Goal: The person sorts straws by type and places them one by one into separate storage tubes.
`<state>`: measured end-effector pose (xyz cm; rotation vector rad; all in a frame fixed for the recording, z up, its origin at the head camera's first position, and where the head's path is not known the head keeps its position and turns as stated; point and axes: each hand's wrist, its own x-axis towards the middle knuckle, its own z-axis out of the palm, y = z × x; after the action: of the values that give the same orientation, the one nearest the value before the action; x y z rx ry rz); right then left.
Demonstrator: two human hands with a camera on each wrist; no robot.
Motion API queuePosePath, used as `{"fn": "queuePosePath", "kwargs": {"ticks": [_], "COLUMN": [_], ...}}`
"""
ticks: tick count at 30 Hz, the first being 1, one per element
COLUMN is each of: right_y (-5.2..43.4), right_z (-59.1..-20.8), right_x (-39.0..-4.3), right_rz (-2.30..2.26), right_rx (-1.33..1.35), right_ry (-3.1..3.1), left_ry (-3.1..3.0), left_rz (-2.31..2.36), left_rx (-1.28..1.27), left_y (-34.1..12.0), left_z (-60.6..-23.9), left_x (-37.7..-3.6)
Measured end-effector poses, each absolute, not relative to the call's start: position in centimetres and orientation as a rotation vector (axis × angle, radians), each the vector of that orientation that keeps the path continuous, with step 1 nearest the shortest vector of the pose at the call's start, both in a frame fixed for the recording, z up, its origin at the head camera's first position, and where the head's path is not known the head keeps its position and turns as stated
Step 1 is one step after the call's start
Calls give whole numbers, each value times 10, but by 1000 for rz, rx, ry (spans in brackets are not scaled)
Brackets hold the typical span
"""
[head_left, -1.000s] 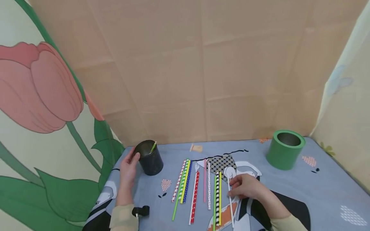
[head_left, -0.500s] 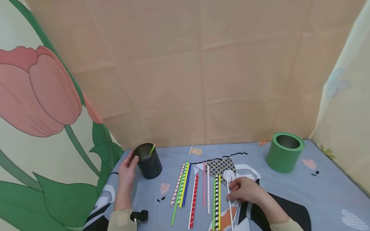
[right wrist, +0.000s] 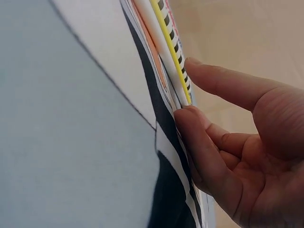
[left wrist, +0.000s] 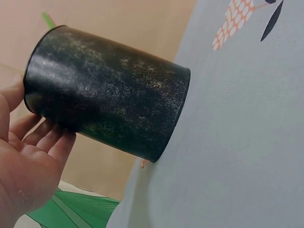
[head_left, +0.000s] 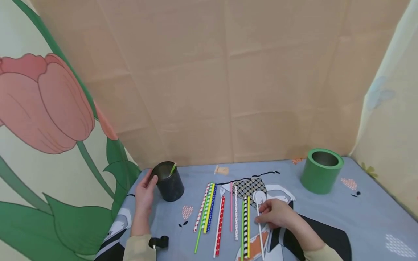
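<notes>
My left hand [head_left: 145, 194] grips the black cup [head_left: 169, 182] near its rim, thumb at the edge and fingers behind; a green straw [head_left: 173, 168] leans inside. In the left wrist view the cup [left wrist: 107, 92] stands on the cloth. My right hand [head_left: 277, 214] is low over a white plastic spoon [head_left: 259, 196], thumb and forefinger either side of its handle. The right wrist view shows a gap between the thumb [right wrist: 223, 80] and forefinger, with the spoon handle [right wrist: 164, 45] running toward it. Left of the spoon lie a yellow straw [head_left: 248, 228] and a black-striped straw [head_left: 245, 226].
A green cup [head_left: 321, 175] stands at the back right. Several patterned straws [head_left: 206, 210] lie mid-table, with a white fork [head_left: 222, 191] and a red dotted straw [head_left: 220, 224] nearby. A tan sheet [head_left: 228, 90] hangs behind the printed cloth [head_left: 362, 217].
The view shifts slightly. My left hand keeps its grip on the black cup, and my right hand stays at the spoon handle, its thumb edging slightly further left across it.
</notes>
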<state>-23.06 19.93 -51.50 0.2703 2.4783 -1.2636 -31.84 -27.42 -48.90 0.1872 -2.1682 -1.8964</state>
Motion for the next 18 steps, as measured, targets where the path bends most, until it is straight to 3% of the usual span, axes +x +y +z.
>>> {"fn": "queuePosePath", "kwargs": {"ticks": [18], "right_y": [196], "right_z": [-509], "right_x": [-227], "right_rz": [-1259], "right_rx": [284], "right_ry": [2489], "left_ry": [-2174], "left_rz": [-1924], "left_rx": [217], "left_y": [-273], "left_z": [-483], "left_x": [-316]}}
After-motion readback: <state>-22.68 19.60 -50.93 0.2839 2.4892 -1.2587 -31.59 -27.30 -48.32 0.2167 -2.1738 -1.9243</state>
